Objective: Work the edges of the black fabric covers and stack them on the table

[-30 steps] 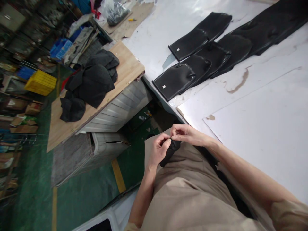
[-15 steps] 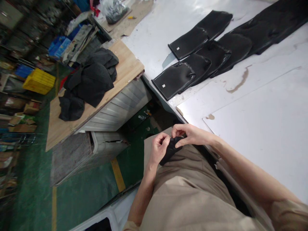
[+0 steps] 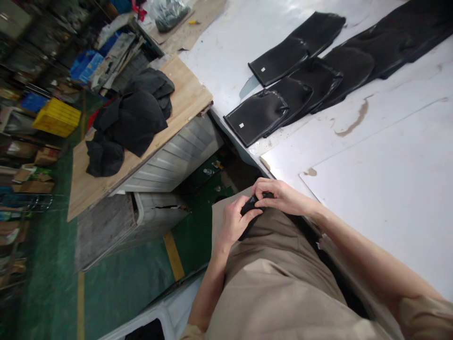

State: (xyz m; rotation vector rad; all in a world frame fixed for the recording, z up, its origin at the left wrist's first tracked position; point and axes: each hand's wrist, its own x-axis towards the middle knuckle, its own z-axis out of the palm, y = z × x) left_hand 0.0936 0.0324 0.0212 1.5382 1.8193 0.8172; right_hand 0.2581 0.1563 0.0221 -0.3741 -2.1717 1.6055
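Note:
A small piece of black, slightly shiny material (image 3: 249,206) is held over my lap between both hands. My left hand (image 3: 234,219) closes on its near left side, thumb laid along the top. At the far right end, my right hand (image 3: 274,194) pinches the same piece with curled fingers. Most of the piece is covered by my fingers, so I cannot tell its full shape. Several flat black sheet-like pieces (image 3: 255,118) lie overlapping in a row on the white table (image 3: 382,212), beyond my hands; the nearest bears a small white sticker.
Crumpled black cloth pieces (image 3: 136,120) lie on a wooden board (image 3: 189,80) to the left. Below it stands a grey-topped box (image 3: 106,231) on the green floor (image 3: 116,302). Farther off are a yellow crate (image 3: 56,117) and cluttered shelves. The table edge runs close by my right arm.
My left thumb and fingers have spread along the black piece, and my right fingers have closed tighter around its end. More of its shiny top shows between the hands.

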